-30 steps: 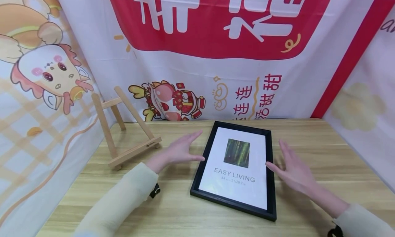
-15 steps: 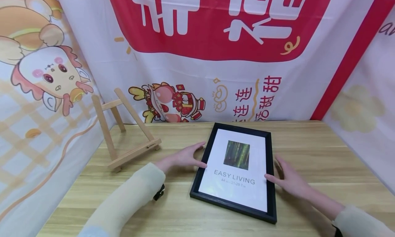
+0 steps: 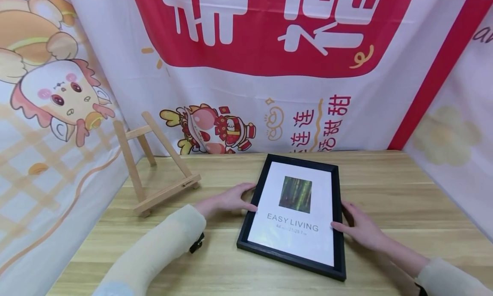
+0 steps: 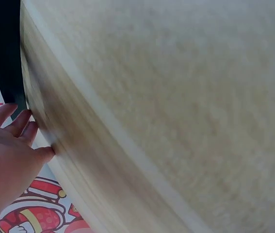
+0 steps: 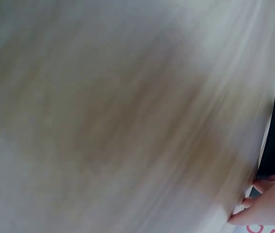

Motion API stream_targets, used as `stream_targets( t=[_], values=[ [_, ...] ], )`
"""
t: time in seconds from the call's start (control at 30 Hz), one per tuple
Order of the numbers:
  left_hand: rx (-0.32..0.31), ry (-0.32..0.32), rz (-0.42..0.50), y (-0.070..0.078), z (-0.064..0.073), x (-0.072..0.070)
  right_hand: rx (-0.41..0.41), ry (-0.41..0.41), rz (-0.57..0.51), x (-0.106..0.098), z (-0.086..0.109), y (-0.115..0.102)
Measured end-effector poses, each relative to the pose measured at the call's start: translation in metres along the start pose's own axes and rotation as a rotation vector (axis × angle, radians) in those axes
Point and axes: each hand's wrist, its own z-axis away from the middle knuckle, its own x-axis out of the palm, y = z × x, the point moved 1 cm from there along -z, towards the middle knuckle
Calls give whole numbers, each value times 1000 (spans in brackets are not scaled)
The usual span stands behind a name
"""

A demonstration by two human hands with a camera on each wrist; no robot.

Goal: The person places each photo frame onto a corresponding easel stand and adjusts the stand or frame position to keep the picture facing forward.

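A black picture frame [image 3: 289, 258] lies face up and slightly turned on the table. Its white insert [image 3: 269, 235] reads "EASY LIVING" under a small green forest picture. My left hand [image 3: 232, 198] grips its left side, thumb over the front edge and fingers along the outer side. On the opposite side my right hand [image 3: 363, 230] holds it the same way, a little lower down. In the left wrist view the fingers of the left hand [image 4: 8, 160] meet the black edge. The right wrist view has the right hand's fingertips [image 5: 262, 185] at the frame's dark side.
A small wooden easel [image 3: 167, 193] stands at the left back of the wood-grain table [image 3: 385, 180]. Printed cloth [image 3: 215, 84] hangs behind the table and along both sides, close to its back edge.
Both hands have come down and closed in on the frame's sides, from hovering beside it to gripping it. The frame and easel have stayed in place.
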Motion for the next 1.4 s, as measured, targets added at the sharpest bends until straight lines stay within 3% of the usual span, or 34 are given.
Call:
stream_targets(
  t=[0.33, 0.57, 0.8, 1.1, 1.4],
  values=[
    [-3, 37, 114, 1, -3, 4, 56, -42, -108, -2, 1, -6],
    [-44, 63, 200, 7, -2, 6, 69, -54, -166, -2, 0, -6],
    [-23, 91, 344, 13, -2, 4, 24, -27, -290, -7, -2, -11],
    [-26, 103, 528, 17, 5, -2, 77, -10, -351, -17, -1, -20],
    [39, 212, 591, 28, 28, -23, -20, 52, -390, -28, -11, -39]
  ],
)
